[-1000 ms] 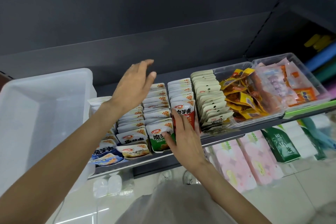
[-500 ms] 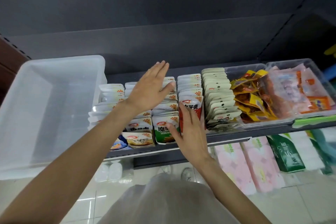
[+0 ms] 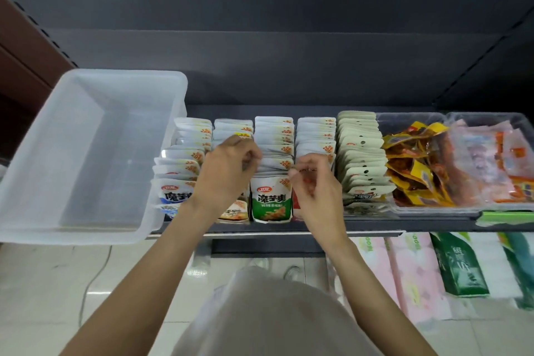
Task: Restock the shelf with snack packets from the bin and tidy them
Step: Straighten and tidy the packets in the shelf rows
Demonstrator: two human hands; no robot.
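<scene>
Both hands (image 3: 228, 170) now curled over packets (image 3: 271, 153).

A: How is the light?

B: Even and soft, bright on the white bin (image 3: 86, 153) and the floor (image 3: 43, 283) below it. The dark shelf back panel (image 3: 260, 37) above the bin stays dim.

A: Any glare?

B: Pale streaks of reflection on the floor tiles under the bin, and a sheen on the clear trays (image 3: 433, 124) far right of it.

A: Sharpness?

B: Fairly soft throughout. The hands (image 3: 228, 173) right of the bin are motion-blurred at the fingers. Wide-angle bending bows the bin's rim and the shelf edge (image 3: 289, 228).
</scene>
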